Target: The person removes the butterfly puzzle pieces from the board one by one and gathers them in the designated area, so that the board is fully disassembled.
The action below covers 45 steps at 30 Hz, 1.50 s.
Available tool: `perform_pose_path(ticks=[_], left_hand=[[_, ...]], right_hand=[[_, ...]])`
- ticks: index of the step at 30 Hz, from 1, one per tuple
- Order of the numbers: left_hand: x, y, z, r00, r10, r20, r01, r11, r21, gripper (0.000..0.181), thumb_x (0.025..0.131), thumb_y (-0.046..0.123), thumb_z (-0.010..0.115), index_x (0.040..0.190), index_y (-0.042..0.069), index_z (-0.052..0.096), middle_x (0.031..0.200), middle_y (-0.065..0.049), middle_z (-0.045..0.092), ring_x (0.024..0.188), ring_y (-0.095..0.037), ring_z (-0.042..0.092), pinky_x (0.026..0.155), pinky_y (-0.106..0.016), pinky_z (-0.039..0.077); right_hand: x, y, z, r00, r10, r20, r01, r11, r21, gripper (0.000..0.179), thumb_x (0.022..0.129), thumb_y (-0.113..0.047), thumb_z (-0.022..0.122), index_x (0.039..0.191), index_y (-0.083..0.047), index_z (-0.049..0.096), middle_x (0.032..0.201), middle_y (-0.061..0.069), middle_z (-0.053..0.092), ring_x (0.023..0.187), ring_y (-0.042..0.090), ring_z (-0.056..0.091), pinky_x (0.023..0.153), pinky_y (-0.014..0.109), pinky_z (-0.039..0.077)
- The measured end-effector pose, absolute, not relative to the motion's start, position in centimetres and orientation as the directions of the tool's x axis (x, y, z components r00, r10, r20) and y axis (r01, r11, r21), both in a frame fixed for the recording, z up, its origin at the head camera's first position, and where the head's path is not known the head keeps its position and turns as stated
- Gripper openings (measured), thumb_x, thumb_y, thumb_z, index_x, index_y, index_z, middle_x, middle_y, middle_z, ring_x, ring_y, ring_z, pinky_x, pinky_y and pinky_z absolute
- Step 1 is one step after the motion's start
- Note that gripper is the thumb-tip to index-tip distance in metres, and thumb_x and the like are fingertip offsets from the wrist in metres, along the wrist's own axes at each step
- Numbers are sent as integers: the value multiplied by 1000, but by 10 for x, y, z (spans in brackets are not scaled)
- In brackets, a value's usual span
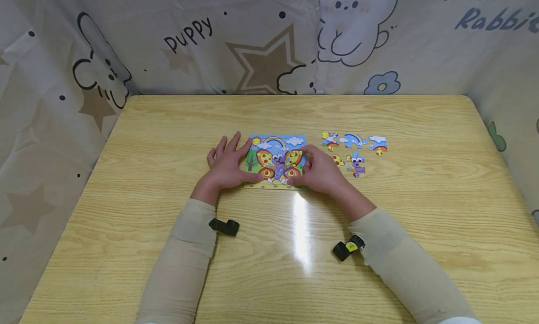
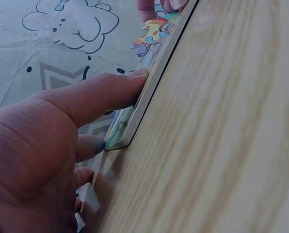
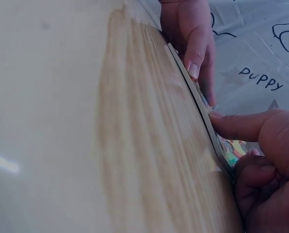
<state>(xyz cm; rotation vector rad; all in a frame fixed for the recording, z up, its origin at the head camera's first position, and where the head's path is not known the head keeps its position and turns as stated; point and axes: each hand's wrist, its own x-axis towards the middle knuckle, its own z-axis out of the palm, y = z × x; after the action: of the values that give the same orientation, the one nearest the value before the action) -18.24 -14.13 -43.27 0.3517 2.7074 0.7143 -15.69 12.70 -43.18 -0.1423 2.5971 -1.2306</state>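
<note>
A flat puzzle board (image 1: 275, 141) with a butterfly, rainbow and sun lies mid-table. My left hand (image 1: 227, 167) is at its left side, fingers spread; the thumb rests on the board near its front edge, as the left wrist view also shows. At the board's right side my right hand (image 1: 322, 172) has its fingers bent, the thumb low and the index finger higher. Between them it pinches a yellow and orange wing puzzle piece (image 2: 154, 31), tilted above the board in the left wrist view. The right wrist view barely shows this piece.
Several loose puzzle pieces (image 1: 353, 140) lie right of the board; one yellow piece (image 1: 338, 160) is partly covered by my right hand. The wooden table (image 1: 269, 268) is bounded by a printed cloth (image 1: 168, 71) at the back and sides. Each sleeve carries a black wrist camera (image 1: 225, 227).
</note>
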Motion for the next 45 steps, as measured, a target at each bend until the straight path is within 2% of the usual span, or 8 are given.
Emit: perform_pose_path(ticks=[9, 16, 22, 35, 39, 45], left_hand=[[-183, -141, -433, -919, 314, -237, 156, 844, 514, 110, 75, 60, 80, 161, 25, 21, 167, -3, -3, 148, -34, -15, 110, -61, -6], [-183, -143, -434, -920, 318, -230, 160, 839, 520, 110, 75, 60, 80, 161, 25, 20, 167, -3, -3, 148, -34, -16, 110, -61, -6], [-183, -143, -435, -920, 318, -227, 163, 841, 516, 111, 75, 60, 79, 161, 25, 20, 167, -3, -3, 148, -34, -16, 110, -60, -6], [-184, -142, -436, -917, 321, -236, 160, 839, 520, 110, 76, 60, 79, 161, 26, 20, 167, -3, -4, 148, -34, -16, 110, -61, -6], [-183, -142, -435, -916, 323, -236, 159, 836, 526, 109, 76, 60, 79, 161, 25, 20, 167, -4, -4, 148, -34, -16, 110, -60, -6], [-183, -142, -434, -917, 320, -238, 158, 840, 519, 109, 76, 61, 79, 161, 25, 20, 167, -4, -3, 148, -34, -16, 110, -60, -6]], right_hand=[[-150, 127, -437, -975, -162, -153, 21, 614, -789, 78, 71, -27, 93, 131, -4, 49, 80, 8, 56, 67, 24, 51, 65, 38, 43], [-149, 126, -437, -978, -168, -123, -16, 649, -760, 85, 73, -30, 92, 142, -2, 51, 79, 6, 57, 67, 21, 50, 69, 37, 43], [-148, 126, -435, -976, -186, -114, -35, 649, -760, 86, 74, -29, 92, 144, -1, 50, 76, 5, 56, 66, 20, 49, 69, 36, 43], [-150, 126, -433, -963, -242, -114, -65, 624, -779, 80, 77, -23, 90, 146, -8, 52, 71, 3, 54, 63, 19, 47, 68, 36, 41], [-150, 126, -434, -966, -237, -103, -63, 601, -796, 73, 77, -23, 89, 141, -11, 56, 71, 4, 54, 62, 20, 47, 64, 36, 40], [-153, 121, -437, -981, -194, -13, -96, 541, -836, 48, 82, -24, 85, 124, -10, 66, 68, 4, 50, 59, 20, 45, 60, 36, 40]])
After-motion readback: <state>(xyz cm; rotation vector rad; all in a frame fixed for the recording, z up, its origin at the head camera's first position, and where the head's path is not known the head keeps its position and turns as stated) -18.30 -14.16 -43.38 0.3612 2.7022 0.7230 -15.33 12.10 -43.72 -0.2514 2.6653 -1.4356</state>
